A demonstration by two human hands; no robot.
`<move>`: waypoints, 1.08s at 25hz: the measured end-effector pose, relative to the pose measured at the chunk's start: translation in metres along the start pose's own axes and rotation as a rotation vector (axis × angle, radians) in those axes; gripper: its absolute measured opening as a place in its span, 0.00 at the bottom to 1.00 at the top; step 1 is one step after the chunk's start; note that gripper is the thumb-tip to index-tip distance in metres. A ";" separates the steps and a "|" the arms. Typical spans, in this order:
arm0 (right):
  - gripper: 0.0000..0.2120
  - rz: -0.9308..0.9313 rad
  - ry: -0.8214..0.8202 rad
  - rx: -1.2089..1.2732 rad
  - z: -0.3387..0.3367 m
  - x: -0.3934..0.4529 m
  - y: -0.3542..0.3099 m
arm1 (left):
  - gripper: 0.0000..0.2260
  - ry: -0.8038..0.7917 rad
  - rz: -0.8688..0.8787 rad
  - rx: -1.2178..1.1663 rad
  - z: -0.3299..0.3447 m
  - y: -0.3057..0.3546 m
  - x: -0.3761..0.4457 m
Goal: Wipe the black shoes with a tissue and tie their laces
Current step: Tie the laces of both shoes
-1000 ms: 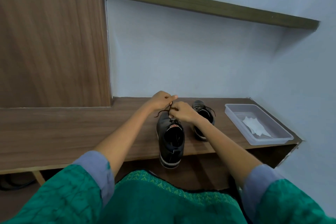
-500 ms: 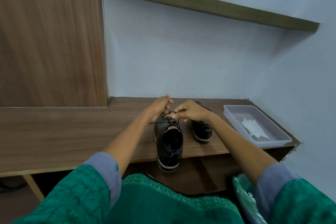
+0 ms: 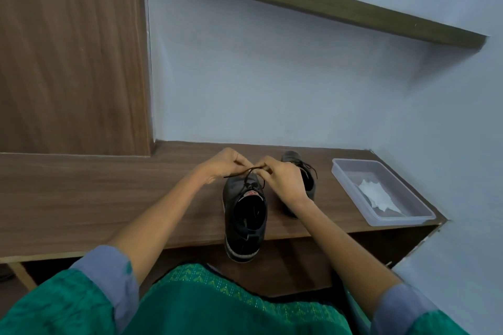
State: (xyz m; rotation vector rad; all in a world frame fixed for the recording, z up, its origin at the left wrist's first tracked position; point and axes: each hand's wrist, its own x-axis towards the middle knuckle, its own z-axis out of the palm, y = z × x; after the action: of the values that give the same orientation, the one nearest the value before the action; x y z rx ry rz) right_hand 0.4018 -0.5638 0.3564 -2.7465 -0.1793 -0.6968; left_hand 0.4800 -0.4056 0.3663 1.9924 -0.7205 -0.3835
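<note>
A black shoe (image 3: 245, 215) with a pale sole stands on the wooden shelf (image 3: 109, 198), heel hanging over the front edge. Above its tongue, my left hand (image 3: 221, 164) and my right hand (image 3: 281, 181) each pinch a strand of its dark lace (image 3: 251, 175), fingertips almost meeting. The second black shoe (image 3: 299, 168) stands behind my right hand, mostly hidden, its lace lying loose. A crumpled white tissue (image 3: 377, 194) lies in the clear plastic tray (image 3: 351, 179) at the right.
A pale wall runs close behind the shelf, with a wood panel (image 3: 70, 57) at the left and a wooden ledge (image 3: 299, 0) overhead. The shelf ends at the right wall just past the tray. Green clothing fills the bottom of the view.
Both hands have risen slightly and drawn the lace up off the near shoe; the far shoe's toe and lace show again beyond my right hand.
</note>
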 end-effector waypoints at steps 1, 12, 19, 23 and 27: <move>0.09 0.045 -0.019 0.014 0.001 -0.001 0.002 | 0.09 0.047 0.062 0.187 0.001 -0.001 -0.002; 0.16 0.826 -0.186 0.667 -0.009 -0.046 0.022 | 0.08 0.244 -0.016 -0.292 0.007 -0.034 -0.044; 0.17 0.819 -0.343 0.331 -0.005 -0.051 0.018 | 0.11 0.353 -0.070 0.041 0.004 -0.052 -0.049; 0.20 0.745 -0.352 0.139 -0.004 -0.050 0.012 | 0.10 0.245 -0.110 0.085 0.013 -0.057 -0.050; 0.17 0.510 -0.233 0.271 0.002 -0.043 0.006 | 0.11 0.128 -0.083 0.080 0.019 -0.055 -0.047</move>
State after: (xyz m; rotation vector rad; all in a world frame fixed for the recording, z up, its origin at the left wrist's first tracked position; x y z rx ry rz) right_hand 0.3666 -0.5710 0.3327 -2.4484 0.3429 -0.1972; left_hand 0.4517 -0.3682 0.3081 2.1059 -0.5821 -0.2767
